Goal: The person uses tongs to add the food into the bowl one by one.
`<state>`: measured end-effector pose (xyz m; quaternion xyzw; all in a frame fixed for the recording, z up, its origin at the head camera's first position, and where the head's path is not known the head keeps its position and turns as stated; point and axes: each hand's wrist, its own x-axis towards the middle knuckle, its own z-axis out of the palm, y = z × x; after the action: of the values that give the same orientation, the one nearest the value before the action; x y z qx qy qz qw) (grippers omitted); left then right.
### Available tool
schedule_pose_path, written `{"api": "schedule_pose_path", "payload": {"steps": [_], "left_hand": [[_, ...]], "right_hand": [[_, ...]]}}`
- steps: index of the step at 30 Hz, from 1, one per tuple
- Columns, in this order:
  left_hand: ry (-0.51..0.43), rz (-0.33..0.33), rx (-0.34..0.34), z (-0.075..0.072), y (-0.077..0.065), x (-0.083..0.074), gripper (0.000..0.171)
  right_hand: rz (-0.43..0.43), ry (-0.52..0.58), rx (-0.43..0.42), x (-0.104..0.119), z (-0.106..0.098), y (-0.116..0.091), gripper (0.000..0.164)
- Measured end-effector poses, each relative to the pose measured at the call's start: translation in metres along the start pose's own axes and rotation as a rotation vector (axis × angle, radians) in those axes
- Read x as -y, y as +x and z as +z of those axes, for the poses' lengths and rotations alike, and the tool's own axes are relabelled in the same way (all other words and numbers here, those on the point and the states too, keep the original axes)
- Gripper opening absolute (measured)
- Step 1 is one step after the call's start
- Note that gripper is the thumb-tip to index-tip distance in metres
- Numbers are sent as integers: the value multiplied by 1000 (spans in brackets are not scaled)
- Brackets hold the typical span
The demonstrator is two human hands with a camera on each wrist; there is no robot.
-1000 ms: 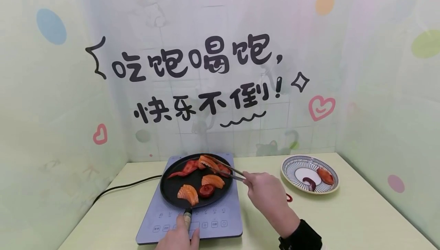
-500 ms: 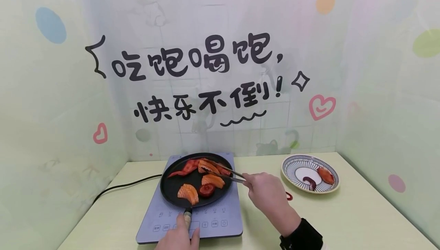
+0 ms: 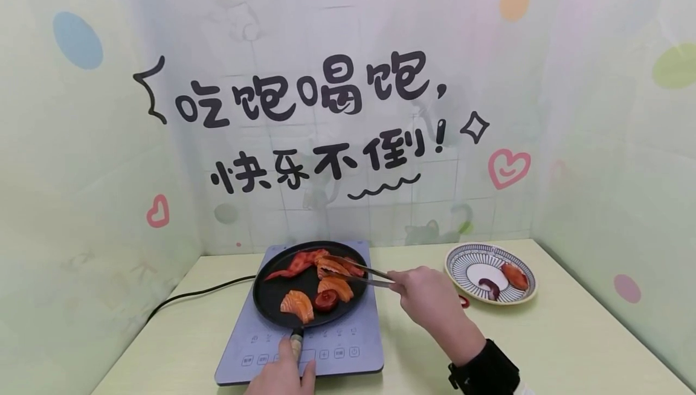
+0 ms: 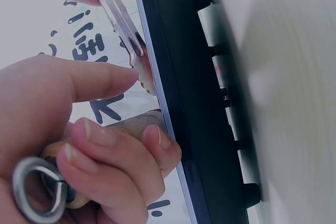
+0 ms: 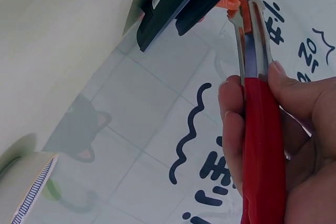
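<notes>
Gripping the red-handled metal tongs (image 5: 262, 150), the right hand (image 3: 429, 301) has its thumb on one side and its fingers curled round the other. The left hand (image 3: 283, 377) is clamped on the pan handle (image 3: 296, 345); in the left wrist view its other fingers curl round the handle while the index finger reaches forward, and a steel ring (image 4: 20, 190) hangs at the handle's end. The tongs reach into the black pan (image 3: 272, 301), their tips at the rear salmon slice (image 3: 329, 267); whether they pinch it tightly is hard to tell.

Just in front of that slice lies a second salmon slice (image 3: 337, 289), beside a round dark red slice (image 3: 326, 300); a third salmon slice (image 3: 296, 306) sits near the handle. A wavy red strip (image 3: 293, 264) lies toward the back left.

The pan rests on a bluish induction cooker (image 3: 370, 328), with a black cable (image 3: 201, 291) running off to its left. On the pale table (image 3: 576, 340), well to the right, a patterned plate (image 3: 462, 268) holds a reddish-orange piece (image 3: 513, 276) and a curled purple piece (image 3: 490, 289). A red ring (image 3: 464, 301) lies near the plate's front edge.
</notes>
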<state>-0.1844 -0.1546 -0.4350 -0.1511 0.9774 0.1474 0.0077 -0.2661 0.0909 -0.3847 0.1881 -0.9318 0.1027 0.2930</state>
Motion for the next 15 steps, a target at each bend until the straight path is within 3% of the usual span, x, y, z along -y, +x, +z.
{"api": "schedule_pose_path", "payload": {"steps": [5, 15], "left_hand": [[-5, 14, -14, -1, -1, 2, 62], [-10, 37, -21, -4, -3, 2, 61]], "right_hand": [[6, 6, 34, 0, -3, 1, 11], [98, 144, 55, -5, -15, 5, 7]]}}
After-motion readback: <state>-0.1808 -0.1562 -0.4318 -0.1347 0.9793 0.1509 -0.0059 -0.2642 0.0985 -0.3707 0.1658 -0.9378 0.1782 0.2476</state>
